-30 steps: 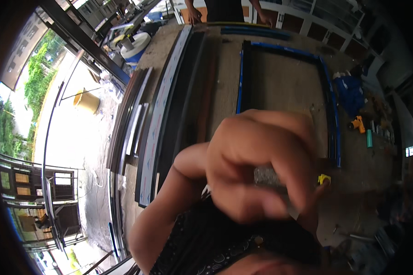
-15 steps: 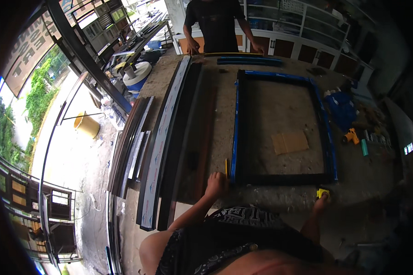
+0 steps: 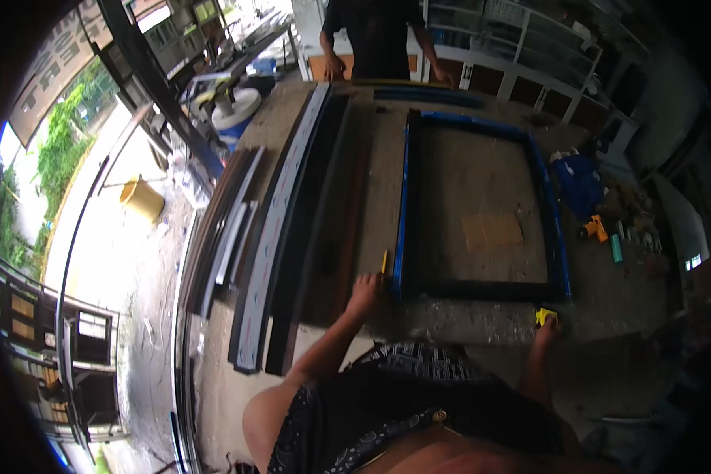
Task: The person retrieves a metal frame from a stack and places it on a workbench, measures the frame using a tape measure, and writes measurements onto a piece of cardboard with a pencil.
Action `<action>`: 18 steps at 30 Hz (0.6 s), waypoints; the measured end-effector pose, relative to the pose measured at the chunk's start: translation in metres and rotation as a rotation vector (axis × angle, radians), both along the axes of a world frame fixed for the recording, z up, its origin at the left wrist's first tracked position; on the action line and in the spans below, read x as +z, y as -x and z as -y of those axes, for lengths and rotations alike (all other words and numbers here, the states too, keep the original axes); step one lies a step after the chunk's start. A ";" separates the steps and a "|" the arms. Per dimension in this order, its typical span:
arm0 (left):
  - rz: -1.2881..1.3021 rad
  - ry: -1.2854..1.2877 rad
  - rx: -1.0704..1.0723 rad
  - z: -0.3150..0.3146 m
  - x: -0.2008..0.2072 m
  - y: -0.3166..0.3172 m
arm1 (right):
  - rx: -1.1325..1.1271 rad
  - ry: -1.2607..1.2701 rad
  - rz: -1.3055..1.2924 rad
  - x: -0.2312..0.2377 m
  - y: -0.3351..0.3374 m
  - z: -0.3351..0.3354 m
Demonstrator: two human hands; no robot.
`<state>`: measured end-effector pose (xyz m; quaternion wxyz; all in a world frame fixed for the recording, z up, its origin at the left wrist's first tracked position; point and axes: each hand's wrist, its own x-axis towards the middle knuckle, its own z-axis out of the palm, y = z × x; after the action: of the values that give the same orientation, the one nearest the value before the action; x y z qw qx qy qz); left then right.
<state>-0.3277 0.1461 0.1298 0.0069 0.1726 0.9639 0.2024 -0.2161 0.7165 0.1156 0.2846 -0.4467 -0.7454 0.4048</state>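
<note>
My left hand [image 3: 365, 292] is closed on a yellow pencil [image 3: 385, 261], which points up past the fingers. It rests at the near end of the worktable, just left of a rectangular frame. My right hand [image 3: 547, 332] grips a yellow tape measure [image 3: 543, 316] by the table's near edge, below the frame's near right corner. The dark frame [image 3: 482, 291] lies flat, with blue film along its outer sides. Inside it sits a piece of brown cardboard [image 3: 492, 231]. Long dark profiles [image 3: 312, 213], one with a pale printed film strip [image 3: 272, 245], lie left of my left hand.
Across the table [image 3: 462, 320] stands a person [image 3: 371, 39] in a dark shirt, both hands near a long yellow strip [image 3: 403, 83]. Blue-filmed pieces [image 3: 426, 97] lie nearby. To the right are a blue bag [image 3: 578, 182] and an orange-yellow power tool [image 3: 595, 228]. Shorter profiles [image 3: 221, 229] jut out at left.
The whole view has shifted a little, so the table and frame sit slightly higher and further left in it. Both my hands keep their holds, in about the same places beside the frame.
</note>
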 end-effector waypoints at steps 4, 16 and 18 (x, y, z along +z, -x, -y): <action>-0.056 -0.344 0.241 0.025 -0.002 0.002 | -0.045 -0.129 0.069 -0.018 0.001 -0.014; -0.237 -0.019 0.693 0.070 0.030 0.056 | 0.146 -0.002 -0.038 -0.018 -0.006 -0.018; -0.170 0.032 0.728 0.072 0.015 0.068 | 0.164 0.014 -0.030 -0.016 -0.008 -0.017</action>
<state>-0.3958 0.0736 0.1447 -0.1428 -0.1653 0.9624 0.1617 -0.2082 0.7338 0.0991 0.2585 -0.3800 -0.7724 0.4384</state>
